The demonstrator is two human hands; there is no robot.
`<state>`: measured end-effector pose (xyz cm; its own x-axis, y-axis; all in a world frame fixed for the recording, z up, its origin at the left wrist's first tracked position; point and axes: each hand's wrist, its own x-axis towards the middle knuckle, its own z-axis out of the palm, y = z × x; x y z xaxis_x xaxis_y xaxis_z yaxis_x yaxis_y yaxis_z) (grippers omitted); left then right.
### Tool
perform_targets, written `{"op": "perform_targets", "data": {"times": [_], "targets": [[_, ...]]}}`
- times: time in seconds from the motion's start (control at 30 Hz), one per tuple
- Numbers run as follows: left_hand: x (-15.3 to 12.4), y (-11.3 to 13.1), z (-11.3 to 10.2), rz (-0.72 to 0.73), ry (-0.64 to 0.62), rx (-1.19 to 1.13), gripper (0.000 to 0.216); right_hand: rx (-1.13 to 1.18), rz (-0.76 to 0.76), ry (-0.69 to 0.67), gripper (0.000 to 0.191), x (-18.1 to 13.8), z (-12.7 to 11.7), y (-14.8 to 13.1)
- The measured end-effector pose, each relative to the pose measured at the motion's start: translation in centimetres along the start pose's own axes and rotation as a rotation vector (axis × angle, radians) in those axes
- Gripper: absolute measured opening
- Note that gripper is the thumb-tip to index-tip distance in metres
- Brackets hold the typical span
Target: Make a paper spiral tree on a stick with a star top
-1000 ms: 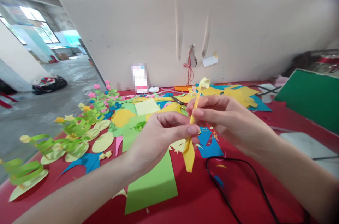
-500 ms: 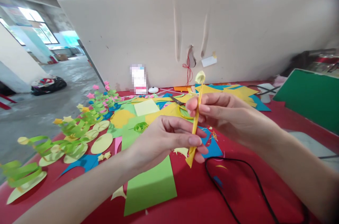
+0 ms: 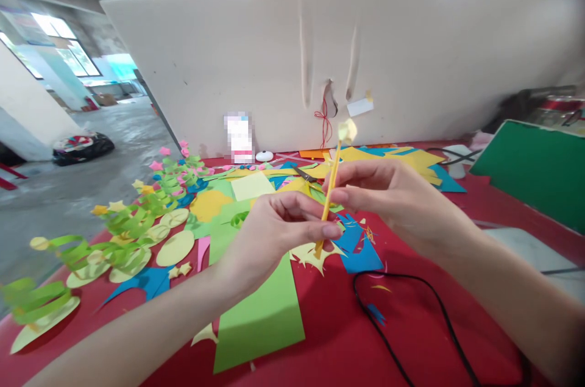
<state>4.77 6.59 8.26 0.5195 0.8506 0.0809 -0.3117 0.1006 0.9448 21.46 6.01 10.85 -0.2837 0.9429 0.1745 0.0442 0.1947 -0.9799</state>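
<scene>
1. Now the yellow paper stem (image 3: pixel 335 167) shows only a narrow tip below the left hand (image 3: pixel 276 234), where a second ago a broad flap hung; I'd judge the paper is being wound closer, though it may partly be turned edge-on.
2. Both hands have it: the left pinches the lower part between thumb and fingers, and the right hand (image 3: pixel 386 189) grips higher up with thumb and forefinger. Part of the lower end is hidden by the left fingers.
3. It's held up over the red table (image 3: pixel 338 326), leaning slightly, with one pale bud (image 3: pixel 347 131) at its top.
4. Counting around them: one pair of scissors (image 3: pixel 304 175) beyond the hands, one long green sheet (image 3: pixel 260 332) in front, one green board (image 3: pixel 534 177) far right.
5. To the left, two small stars (image 3: pixel 185 267) lie by one jagged blue scrap (image 3: pixel 148 282), near one bare pale oval (image 3: pixel 175 247).
6. The curled green pieces (image 3: pixel 73 247) overlap too much to number.
</scene>
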Motion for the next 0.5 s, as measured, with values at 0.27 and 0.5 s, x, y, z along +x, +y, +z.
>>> {"op": "perform_targets", "data": {"times": [0.27, 0.5], "targets": [[0.3, 0.1, -0.4, -0.05, -0.024, -0.092, 0.005, 0.003, -0.059, -0.019, 0.012, 0.3, -0.4, 0.2], [0.7, 0.0, -0.7, -0.111, -0.183, -0.237, 0.008, 0.084, -0.094, -0.108, 0.015, 0.6, -1.1, 0.3]]}}
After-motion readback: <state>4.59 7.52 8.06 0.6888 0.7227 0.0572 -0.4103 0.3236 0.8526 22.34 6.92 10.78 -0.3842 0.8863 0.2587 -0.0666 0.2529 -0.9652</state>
